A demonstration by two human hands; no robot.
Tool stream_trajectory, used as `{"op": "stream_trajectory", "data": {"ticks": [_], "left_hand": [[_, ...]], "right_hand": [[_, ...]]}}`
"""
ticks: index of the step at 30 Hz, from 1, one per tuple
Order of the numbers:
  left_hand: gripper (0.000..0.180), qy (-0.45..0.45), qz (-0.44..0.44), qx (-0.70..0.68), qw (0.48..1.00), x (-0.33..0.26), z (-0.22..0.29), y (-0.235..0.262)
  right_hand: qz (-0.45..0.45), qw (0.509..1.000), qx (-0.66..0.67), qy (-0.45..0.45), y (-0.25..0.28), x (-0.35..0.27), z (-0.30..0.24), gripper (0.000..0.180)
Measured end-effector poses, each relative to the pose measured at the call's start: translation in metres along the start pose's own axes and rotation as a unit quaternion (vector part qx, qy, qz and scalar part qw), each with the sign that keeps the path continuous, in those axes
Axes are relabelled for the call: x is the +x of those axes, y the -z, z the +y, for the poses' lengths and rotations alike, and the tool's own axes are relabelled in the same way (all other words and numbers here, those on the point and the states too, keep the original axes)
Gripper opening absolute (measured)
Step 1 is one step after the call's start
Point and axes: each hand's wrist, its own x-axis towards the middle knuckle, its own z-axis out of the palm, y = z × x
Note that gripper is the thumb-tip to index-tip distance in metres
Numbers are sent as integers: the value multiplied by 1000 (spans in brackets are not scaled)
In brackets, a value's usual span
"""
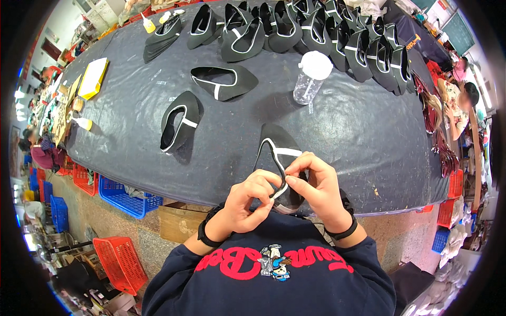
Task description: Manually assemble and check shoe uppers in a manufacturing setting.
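Note:
A black shoe upper (275,136) with white edging and a white cross strap is held at the table's near edge, toe pointing away from me. My left hand (252,200) pinches the white-trimmed rim on its near left side. Close beside it, my right hand (316,185) pinches the same rim with thumb and forefinger. My palms hide part of the upper's heel end. Two like pieces lie farther off: one shoe upper (180,121) to the left, another shoe upper (225,83) beyond it.
Many shoe uppers (284,29) crowd the far side of the dark-covered table (363,142). A clear bottle with a white lid (312,79) stands right of centre. Small squeeze bottles (83,123) and a yellow box (94,78) are leftward. Blue crates (126,199) sit below; other people work at both sides.

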Motion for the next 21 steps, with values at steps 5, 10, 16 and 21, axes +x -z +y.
{"op": "stream_trajectory", "data": {"ticks": [5, 10, 16, 21], "left_hand": [[25, 24, 10, -87, 996, 0, 2, -1], [24, 61, -11, -169, 984, 1, 5, 6], [26, 80, -40, -213, 973, 4, 6, 13], [37, 266, -49, -64, 961, 16, 24, 27]], "right_hand": [[-83, 970, 186, -135, 7, 6, 1, 13], [-56, 997, 41, 22, 16, 17, -2, 12], [-268, 957, 34, -105, 15, 28, -7, 25], [-345, 934, 7, -90, 20, 27, 6, 35]]}}
